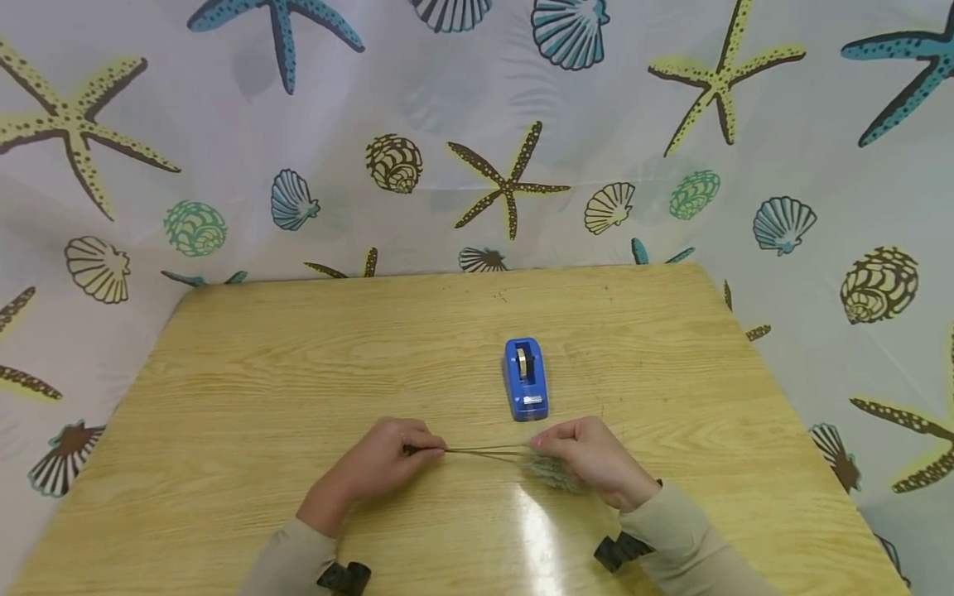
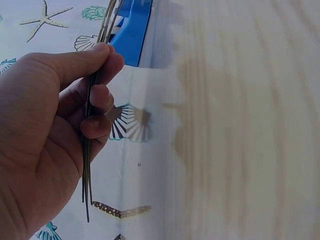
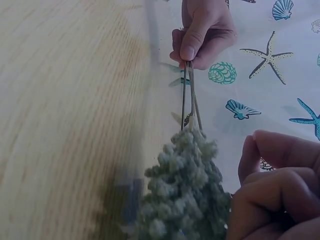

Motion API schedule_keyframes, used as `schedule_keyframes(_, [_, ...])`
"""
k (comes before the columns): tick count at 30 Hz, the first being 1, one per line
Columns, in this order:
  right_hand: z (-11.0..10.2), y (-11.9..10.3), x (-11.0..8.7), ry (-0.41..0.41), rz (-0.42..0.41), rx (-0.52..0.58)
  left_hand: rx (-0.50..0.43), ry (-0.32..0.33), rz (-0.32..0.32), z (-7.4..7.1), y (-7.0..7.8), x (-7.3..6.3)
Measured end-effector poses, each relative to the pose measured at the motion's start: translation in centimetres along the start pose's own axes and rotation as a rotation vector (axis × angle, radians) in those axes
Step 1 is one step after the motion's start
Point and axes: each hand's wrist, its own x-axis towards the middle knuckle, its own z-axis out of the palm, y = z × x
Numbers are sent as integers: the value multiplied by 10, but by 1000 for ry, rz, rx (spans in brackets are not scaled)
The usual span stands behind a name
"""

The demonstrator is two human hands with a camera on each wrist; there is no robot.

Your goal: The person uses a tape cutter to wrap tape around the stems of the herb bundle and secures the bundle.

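Note:
A small bunch of dried flowers with pale grey-green, knobbly heads (image 3: 182, 190) lies sideways between the hands. My left hand (image 1: 387, 459) grips its thin brown stems (image 2: 89, 150), fingers curled round them and thumb pressing on top. Loose stem ends stick out below that palm in the left wrist view. Beside the flower heads is my right hand (image 1: 596, 459), its fingers curled and thumb and index fingertips meeting. No held thing shows between those tips; whether something thin is there I cannot tell. A blue tape dispenser (image 1: 525, 381) stands just beyond the right hand.
The wooden table (image 1: 335, 348) carries the dispenser behind the bunch. A white cloth (image 1: 417, 99) printed with shells and starfish hangs behind the table and along its sides. Dark wrist cameras (image 1: 622, 550) sit on both beige sleeves (image 1: 693, 542).

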Motion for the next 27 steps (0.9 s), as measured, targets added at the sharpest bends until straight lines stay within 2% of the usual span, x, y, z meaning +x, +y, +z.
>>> schedule_keyframes(8, [4,3,0,-2,-5,33,-16,-2,19,8,7,10])
schedule_keyframes(15, [13,2,-1,88,0,-13,8,15,56,14,14,19])
schedule_keyframes(23, [13,5,-4,117,17,-15,2,-23,19,19,22,29])
schedule_keyframes(27, [11,5,-4,152,34,-16,11,-21,30,21,25,36])
